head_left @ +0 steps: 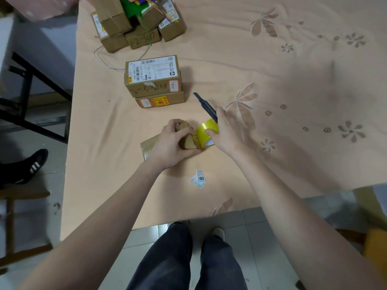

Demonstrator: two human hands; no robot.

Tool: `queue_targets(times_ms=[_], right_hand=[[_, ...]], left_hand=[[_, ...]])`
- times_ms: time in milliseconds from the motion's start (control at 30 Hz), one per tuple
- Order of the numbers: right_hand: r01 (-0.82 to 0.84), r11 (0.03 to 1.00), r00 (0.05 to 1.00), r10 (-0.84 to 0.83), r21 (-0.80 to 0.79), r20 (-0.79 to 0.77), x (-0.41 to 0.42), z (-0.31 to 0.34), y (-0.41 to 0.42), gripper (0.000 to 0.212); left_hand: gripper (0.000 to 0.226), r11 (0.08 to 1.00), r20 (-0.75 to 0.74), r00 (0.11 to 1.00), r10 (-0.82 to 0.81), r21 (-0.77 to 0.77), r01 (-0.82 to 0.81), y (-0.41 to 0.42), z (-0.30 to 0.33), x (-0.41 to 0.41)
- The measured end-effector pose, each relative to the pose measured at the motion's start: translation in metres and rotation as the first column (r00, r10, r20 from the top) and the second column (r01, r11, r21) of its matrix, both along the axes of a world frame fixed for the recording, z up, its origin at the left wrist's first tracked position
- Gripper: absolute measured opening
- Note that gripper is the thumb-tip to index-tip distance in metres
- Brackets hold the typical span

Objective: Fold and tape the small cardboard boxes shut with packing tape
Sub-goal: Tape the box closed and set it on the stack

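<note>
My left hand [169,143] grips a small brown cardboard box [187,141] lying on the table, fingers curled over its top. Right beside the box stands a yellow roll of packing tape [206,132], touching the box's right end. My right hand [227,132] holds the roll, thumb on its near face. The same hand also holds a dark blue utility knife [206,106] that sticks out up and to the left past the fingers.
Two labelled boxes [155,80] are stacked just beyond my hands. A pile of several boxes [136,24] sits at the far left edge with a thin wire [104,63]. A torn barcode label [199,178] lies near me. The peach cloth [293,80] covers the table.
</note>
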State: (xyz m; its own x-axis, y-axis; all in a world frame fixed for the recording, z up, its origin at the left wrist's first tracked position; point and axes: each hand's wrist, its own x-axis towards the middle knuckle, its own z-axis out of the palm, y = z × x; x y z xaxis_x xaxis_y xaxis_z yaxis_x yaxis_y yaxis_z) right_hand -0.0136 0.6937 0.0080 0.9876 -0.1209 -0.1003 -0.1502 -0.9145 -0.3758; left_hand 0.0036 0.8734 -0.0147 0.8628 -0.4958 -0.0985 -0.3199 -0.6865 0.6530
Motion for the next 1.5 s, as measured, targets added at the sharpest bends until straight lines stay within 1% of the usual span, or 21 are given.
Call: queue_targets(times_ms=[100,200,367,567,633,700,767,800,867,900,933,1000,1067,1100,1167,1200,1233,1300,1333,1433,1500], right_hand=[[-0.004,1.000,1.000,0.004,0.030,0.009,-0.002,-0.003,0.000,0.037],[0.022,0.997,1.000,-0.022,0.073,-0.005,0.000,-0.005,-0.002,0.039],[0.032,0.997,0.999,-0.033,0.064,0.010,-0.001,-0.007,0.005,0.031],[0.074,0.995,0.997,-0.075,0.070,0.020,-0.009,-0.003,0.008,0.035],[0.094,0.993,0.994,-0.098,0.074,0.045,-0.011,0.001,0.010,0.032],[0.117,0.987,0.987,-0.129,0.113,0.099,-0.013,0.005,0.015,0.027],[0.111,0.969,0.973,-0.151,0.220,0.173,-0.015,0.006,0.025,0.023],[0.099,0.955,0.968,-0.157,0.278,0.195,-0.016,0.006,0.032,0.020],[0.084,0.925,0.970,-0.162,0.372,0.184,-0.020,0.002,0.050,0.015],[0.087,0.904,0.976,-0.162,0.418,0.147,-0.022,-0.001,0.060,0.015],[0.094,0.886,0.983,-0.154,0.454,0.097,-0.024,-0.005,0.069,0.016],[0.109,0.868,0.991,-0.133,0.484,0.014,-0.028,-0.014,0.086,0.018],[0.149,0.866,0.989,-0.140,0.478,-0.056,-0.028,-0.022,0.097,0.017],[0.179,0.868,0.984,-0.157,0.463,-0.086,-0.026,-0.025,0.101,0.017],[0.233,0.869,0.972,-0.199,0.437,-0.123,-0.021,-0.028,0.108,0.019],[0.251,0.874,0.967,-0.211,0.416,-0.140,-0.019,-0.029,0.112,0.022],[0.254,0.890,0.966,-0.212,0.379,-0.149,-0.016,-0.030,0.116,0.026],[0.238,0.932,0.967,-0.201,0.271,-0.159,-0.013,-0.032,0.125,0.034],[0.233,0.945,0.967,-0.200,0.228,-0.156,-0.012,-0.033,0.128,0.037],[0.231,0.956,0.967,-0.205,0.184,-0.149,-0.011,-0.037,0.130,0.039],[0.246,0.944,0.964,-0.214,0.218,-0.159,-0.011,-0.039,0.127,0.040]], left_hand=[[0.046,1.000,0.010,1.000,-0.007,0.008,0.007,0.006,0.002,-0.001],[0.039,0.999,0.045,0.998,0.033,0.032,-0.034,0.019,0.005,0.004],[0.039,0.988,0.085,0.996,0.024,0.147,-0.036,0.033,0.007,0.003],[0.041,0.946,0.090,0.995,-0.031,0.324,0.001,0.042,-0.005,-0.008],[0.048,0.935,0.097,0.994,-0.051,0.355,0.014,0.047,-0.012,-0.012],[0.065,0.933,0.133,0.986,-0.099,0.358,0.045,0.049,-0.020,-0.015],[0.085,0.946,0.139,0.986,-0.095,0.321,0.046,0.048,-0.026,-0.015],[0.095,0.954,0.118,0.989,-0.084,0.297,0.046,0.048,-0.028,-0.015],[0.111,0.970,0.064,0.995,-0.071,0.237,0.054,0.050,-0.030,-0.017],[0.113,0.980,0.057,0.997,-0.050,0.195,0.038,0.053,-0.031,-0.019],[0.109,0.988,0.064,0.998,0.002,0.152,-0.012,0.057,-0.032,-0.021],[0.089,0.974,0.104,0.973,0.207,0.071,-0.215,0.069,-0.033,-0.026],[0.071,0.889,0.122,0.884,0.452,0.019,-0.457,0.082,-0.035,-0.030],[0.067,0.830,0.077,0.827,0.557,-0.020,-0.557,0.088,-0.035,-0.031],[0.061,0.712,-0.122,0.721,0.682,-0.110,-0.693,0.095,-0.035,-0.031],[0.054,0.677,-0.216,0.683,0.697,-0.116,-0.727,0.096,-0.036,-0.032],[0.046,0.664,-0.267,0.664,0.699,-0.105,-0.741,0.096,-0.038,-0.031],[0.029,0.657,-0.264,0.654,0.709,-0.090,-0.748,0.095,-0.044,-0.031],[0.027,0.648,-0.249,0.647,0.721,-0.090,-0.756,0.095,-0.045,-0.031],[0.038,0.648,-0.195,0.645,0.739,-0.056,-0.759,0.097,-0.048,-0.031],[0.049,0.660,-0.215,0.653,0.726,-0.049,-0.750,0.100,-0.049,-0.030]])
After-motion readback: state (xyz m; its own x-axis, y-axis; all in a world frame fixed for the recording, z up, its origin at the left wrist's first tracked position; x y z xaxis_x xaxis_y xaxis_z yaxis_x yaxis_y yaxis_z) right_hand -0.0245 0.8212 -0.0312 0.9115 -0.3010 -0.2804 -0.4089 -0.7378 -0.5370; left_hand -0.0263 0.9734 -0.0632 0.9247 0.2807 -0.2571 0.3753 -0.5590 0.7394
